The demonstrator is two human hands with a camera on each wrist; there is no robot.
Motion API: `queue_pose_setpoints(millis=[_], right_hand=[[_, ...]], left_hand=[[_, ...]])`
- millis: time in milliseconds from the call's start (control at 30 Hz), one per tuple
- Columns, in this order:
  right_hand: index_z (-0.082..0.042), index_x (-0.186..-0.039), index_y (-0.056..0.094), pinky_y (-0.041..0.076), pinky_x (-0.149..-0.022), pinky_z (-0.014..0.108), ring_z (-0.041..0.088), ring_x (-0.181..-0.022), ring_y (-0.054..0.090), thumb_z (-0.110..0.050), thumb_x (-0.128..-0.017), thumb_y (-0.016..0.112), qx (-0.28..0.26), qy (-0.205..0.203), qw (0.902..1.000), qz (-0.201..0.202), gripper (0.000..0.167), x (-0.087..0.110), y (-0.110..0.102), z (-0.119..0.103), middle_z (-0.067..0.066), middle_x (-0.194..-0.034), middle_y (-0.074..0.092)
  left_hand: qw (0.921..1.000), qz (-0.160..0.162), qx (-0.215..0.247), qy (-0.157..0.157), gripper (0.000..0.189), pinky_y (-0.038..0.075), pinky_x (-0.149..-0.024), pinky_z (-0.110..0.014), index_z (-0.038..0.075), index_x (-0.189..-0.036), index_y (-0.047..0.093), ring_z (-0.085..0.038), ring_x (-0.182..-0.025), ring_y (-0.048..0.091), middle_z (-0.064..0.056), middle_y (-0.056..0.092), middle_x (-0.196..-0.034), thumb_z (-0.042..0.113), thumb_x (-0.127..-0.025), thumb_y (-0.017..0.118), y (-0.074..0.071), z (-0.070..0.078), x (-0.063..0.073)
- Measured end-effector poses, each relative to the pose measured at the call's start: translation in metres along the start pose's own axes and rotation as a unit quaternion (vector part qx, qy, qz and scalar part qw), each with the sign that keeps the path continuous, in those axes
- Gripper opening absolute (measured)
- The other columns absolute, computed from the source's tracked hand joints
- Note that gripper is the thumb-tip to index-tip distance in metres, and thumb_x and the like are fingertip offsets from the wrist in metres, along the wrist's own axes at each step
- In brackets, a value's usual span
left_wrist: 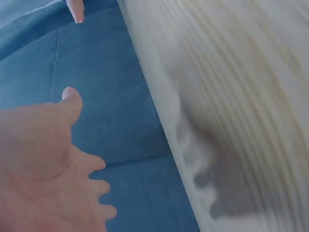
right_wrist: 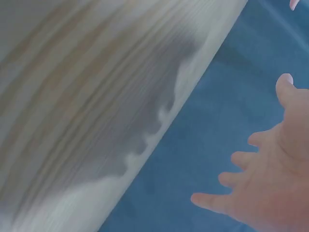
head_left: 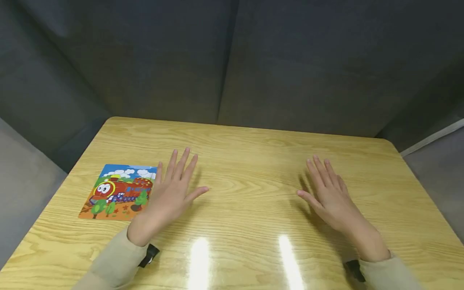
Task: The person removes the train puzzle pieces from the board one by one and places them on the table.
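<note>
My left hand (head_left: 168, 198) hovers above the table with its fingers spread, holding nothing. It covers the right edge of a square picture board (head_left: 119, 193) that shows a red cartoon train under a blue sky. On the other side, my right hand (head_left: 333, 201) is also raised over the wood, fingers straight, nothing in it. Both wrist views show the palm and fingers of the left hand (left_wrist: 43, 169) and of the right hand (right_wrist: 275, 169), with a shadow on the table beside each. Whether the board is a puzzle or a plain card I cannot tell.
The wooden table (head_left: 246, 169) has rounded far corners, and two bright reflections lie near its front. A dark cloth curtain (head_left: 290, 64) hangs right behind the far edge. Grey fabric stands at the left and right sides. Each wrist wears a black strap (head_left: 148, 255).
</note>
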State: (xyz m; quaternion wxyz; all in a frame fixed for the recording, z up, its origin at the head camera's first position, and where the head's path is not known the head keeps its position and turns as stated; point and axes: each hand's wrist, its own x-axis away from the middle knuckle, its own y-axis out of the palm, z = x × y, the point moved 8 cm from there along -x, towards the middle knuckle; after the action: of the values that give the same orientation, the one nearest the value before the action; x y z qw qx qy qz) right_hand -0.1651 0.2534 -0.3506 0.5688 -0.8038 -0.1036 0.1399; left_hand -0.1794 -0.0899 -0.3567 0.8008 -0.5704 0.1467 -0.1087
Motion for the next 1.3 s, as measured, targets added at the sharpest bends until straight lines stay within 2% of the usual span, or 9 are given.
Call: queue_pose_setpoints(millis=[133, 300, 533, 700, 933, 1100, 1300], right_hand=[[-0.018, -0.159, -0.002, 0.006, -0.108, 0.071, 0.030, -0.148, -0.012, -0.043, -0.102, 0.049, -0.020, -0.022, 0.9994, -0.016, 0.081, -0.012, 0.012, -0.020, 0.006, -0.164, -0.009], [-0.018, -0.159, -0.003, 0.009, -0.109, 0.070, 0.029, -0.148, -0.012, -0.046, -0.102, 0.047, -0.028, -0.049, 0.9972, -0.049, 0.082, -0.032, 0.031, -0.052, 0.005, -0.163, -0.011], [-0.014, -0.159, 0.006, 0.012, -0.113, 0.064, 0.029, -0.149, -0.004, -0.052, -0.101, 0.044, -0.031, -0.108, 0.9906, -0.078, 0.079, -0.060, 0.058, -0.112, 0.006, -0.165, -0.002], [-0.015, -0.159, 0.008, 0.009, -0.114, 0.061, 0.024, -0.149, -0.008, -0.054, -0.100, 0.043, -0.034, -0.140, 0.9818, -0.124, 0.078, -0.077, 0.082, -0.156, 0.004, -0.165, -0.002], [-0.018, -0.159, 0.006, 0.013, -0.114, 0.059, 0.024, -0.149, -0.008, -0.060, -0.099, 0.039, 0.032, -0.175, 0.9683, -0.175, 0.081, -0.099, 0.120, -0.217, 0.004, -0.165, -0.004], [-0.023, -0.159, 0.002, 0.015, -0.116, 0.052, 0.021, -0.150, -0.006, -0.067, -0.096, 0.032, 0.087, -0.176, 0.9605, -0.197, 0.083, -0.113, 0.145, -0.264, -0.001, -0.165, -0.005], [-0.029, -0.159, 0.000, 0.016, -0.117, 0.046, 0.015, -0.149, -0.009, -0.076, -0.090, 0.024, 0.179, -0.148, 0.9497, -0.210, 0.087, -0.121, 0.165, -0.295, -0.007, -0.164, -0.007]], left_hand=[[0.9996, -0.019, 0.017, -0.016, 0.082, -0.003, -0.112, -0.065, 0.017, -0.159, 0.004, -0.026, -0.147, -0.019, -0.003, -0.013, -0.164, 0.059, -0.099, 0.041, -0.004, -0.016, 0.006], [0.9980, -0.031, 0.029, -0.047, 0.083, -0.005, -0.110, -0.067, 0.015, -0.159, 0.001, -0.026, -0.146, -0.021, -0.004, -0.015, -0.163, 0.059, -0.099, 0.040, -0.011, -0.047, 0.021], [0.9931, -0.053, 0.046, -0.094, 0.085, -0.011, -0.104, -0.073, 0.011, -0.158, -0.003, -0.035, -0.144, -0.025, -0.011, -0.019, -0.162, 0.056, -0.101, 0.041, -0.014, -0.102, 0.054], [0.9855, -0.087, 0.060, -0.133, 0.084, -0.015, -0.098, -0.076, 0.006, -0.157, -0.004, -0.041, -0.141, -0.026, -0.018, -0.020, -0.160, 0.056, -0.102, 0.035, -0.011, -0.145, 0.076], [0.9753, -0.127, 0.060, -0.171, 0.082, -0.018, -0.092, -0.079, 0.007, -0.155, -0.013, -0.045, -0.137, -0.029, -0.022, -0.021, -0.158, 0.055, -0.103, 0.028, -0.012, -0.196, 0.097], [0.9683, -0.155, 0.066, -0.184, 0.079, -0.019, -0.089, -0.080, 0.007, -0.153, -0.016, -0.048, -0.134, -0.032, -0.024, -0.021, -0.156, 0.054, -0.104, 0.024, -0.012, -0.213, 0.107], [0.9679, -0.164, 0.065, -0.179, 0.077, -0.020, -0.089, -0.080, 0.006, -0.152, -0.017, -0.049, -0.134, -0.031, -0.027, -0.019, -0.155, 0.052, -0.105, 0.024, -0.013, -0.212, 0.107]])
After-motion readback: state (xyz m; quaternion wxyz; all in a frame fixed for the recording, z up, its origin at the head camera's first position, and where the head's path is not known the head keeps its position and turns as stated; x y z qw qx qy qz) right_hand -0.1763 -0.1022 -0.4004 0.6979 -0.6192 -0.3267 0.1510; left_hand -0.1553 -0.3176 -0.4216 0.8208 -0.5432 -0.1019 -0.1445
